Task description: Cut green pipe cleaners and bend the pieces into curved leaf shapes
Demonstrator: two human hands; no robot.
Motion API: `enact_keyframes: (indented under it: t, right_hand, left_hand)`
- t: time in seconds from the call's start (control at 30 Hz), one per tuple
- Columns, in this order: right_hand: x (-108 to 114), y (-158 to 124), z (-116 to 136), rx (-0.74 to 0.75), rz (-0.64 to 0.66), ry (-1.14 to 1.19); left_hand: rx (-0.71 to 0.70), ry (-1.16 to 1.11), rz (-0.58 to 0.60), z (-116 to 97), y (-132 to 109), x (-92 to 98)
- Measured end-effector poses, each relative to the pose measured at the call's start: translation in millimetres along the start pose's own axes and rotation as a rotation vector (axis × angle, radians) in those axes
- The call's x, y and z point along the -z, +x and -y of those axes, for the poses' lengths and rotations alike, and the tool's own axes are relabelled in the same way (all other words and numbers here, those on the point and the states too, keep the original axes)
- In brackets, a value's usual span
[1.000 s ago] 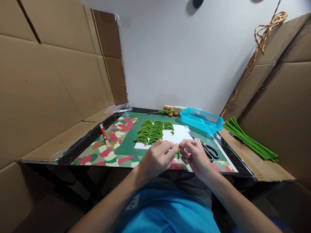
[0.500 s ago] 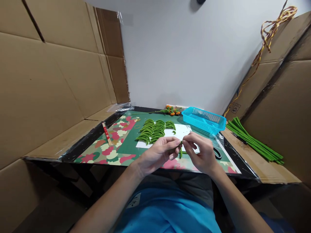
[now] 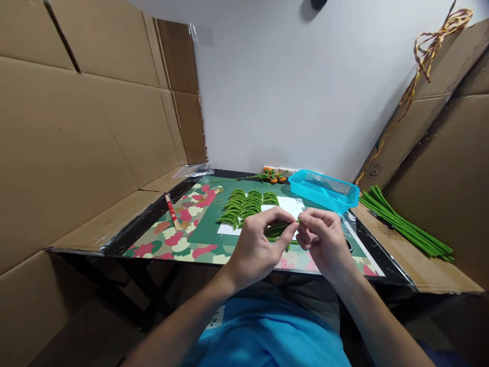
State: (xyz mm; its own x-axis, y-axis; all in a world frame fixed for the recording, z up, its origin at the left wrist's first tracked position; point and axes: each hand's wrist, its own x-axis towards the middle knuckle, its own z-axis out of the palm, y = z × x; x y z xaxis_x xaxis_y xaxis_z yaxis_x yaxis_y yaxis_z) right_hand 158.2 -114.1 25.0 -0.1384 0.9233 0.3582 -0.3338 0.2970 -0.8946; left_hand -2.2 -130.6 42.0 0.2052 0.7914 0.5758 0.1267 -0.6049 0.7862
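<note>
My left hand [image 3: 257, 244] and my right hand [image 3: 324, 237] meet above the front of the table. Thumb and fingers of both pinch a thin green pipe cleaner [image 3: 299, 220], mostly hidden by the fingertips. Behind my left thumb show more green strands [image 3: 275, 232]; whether they belong to the held piece I cannot tell. Just beyond my hands, several curved green leaf shapes [image 3: 250, 205] lie in stacked columns on white paper [image 3: 228, 230]. Partly covered by my right hand is a dark loop-shaped handle [image 3: 349, 245].
A blue plastic basket [image 3: 324, 191] stands at the back right. Beside it, a bundle of green pipe cleaners [image 3: 408, 224] rests on cardboard. Orange flowers [image 3: 275, 176] lie along the back edge, and a red-wrapped stick packet [image 3: 171, 211] is at left. Cardboard walls flank the table.
My left hand has turned, its back now upward and thumb and fingers arched around a gap. Both hands stay pinched together on the green piece. The camera view has shifted slightly.
</note>
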Motion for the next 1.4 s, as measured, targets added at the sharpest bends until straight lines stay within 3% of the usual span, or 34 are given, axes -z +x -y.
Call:
enact_keyframes:
  t: [0.1,0.23,0.33,0.43,0.57,0.77,1.03,1.23,1.4]
  right_hand:
    - [1,5,7,0.053,-0.008,-0.022]
    - [9,16,14,0.283,-0.056,-0.377]
    - [15,23,19,0.473,-0.234,-0.643]
    - [23,30,21,0.578,-0.366,-0.723]
    - [31,35,12,0.505,-0.340,-0.482]
    - [24,25,-16,0.391,-0.416,-0.186]
    - [19,11,-25,0.225,-0.323,-0.097]
    - [13,11,-34,0.259,-0.480,-0.154]
    - [9,12,-32,0.241,-0.480,-0.148]
  left_hand:
    - [-0.077,0.082,-0.024,-2,8,-1.9]
    - [0.077,-0.157,0.094,8,27,-1.5]
    - [0.147,-0.343,0.113,20,35,-8.8]
    - [0.201,-0.482,0.145,25,34,-22.7]
    - [0.192,-0.533,0.113,23,35,-35.6]
    - [0.255,-0.456,0.195,27,40,-30.5]
    - [0.351,-0.444,0.293,36,26,-20.2]
    - [0.317,-0.314,0.164,49,7,-34.6]
    - [0.286,-0.272,0.124,58,4,-37.0]
